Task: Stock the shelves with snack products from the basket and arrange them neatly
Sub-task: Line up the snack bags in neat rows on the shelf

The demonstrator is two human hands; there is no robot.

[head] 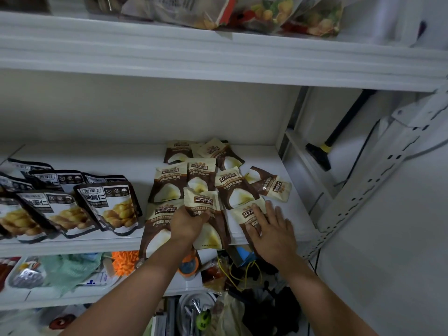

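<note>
The middle shelf [72,247] carries two product groups. Black chestnut pouches [109,207] occupy the left in overlapped, leaning rows. Brown-and-cream pouches [201,173] occupy the right, lying flat in a loose, overlapping cluster from the far wall to the near edge. The left hand [188,223] grips one raised pouch [202,202] by its lower half, fingers curled round it, above the near middle of the cluster; this hold likely keeps the printed face forward for placement. The right hand [274,229] lies flat, fingers spread, pressing on the near-right pouch [242,214], probably to stop it sliding off the near edge. One sideways pouch [269,184] at the right is rotated out of line and needs squaring. The basket cannot be identified in view.
</note>
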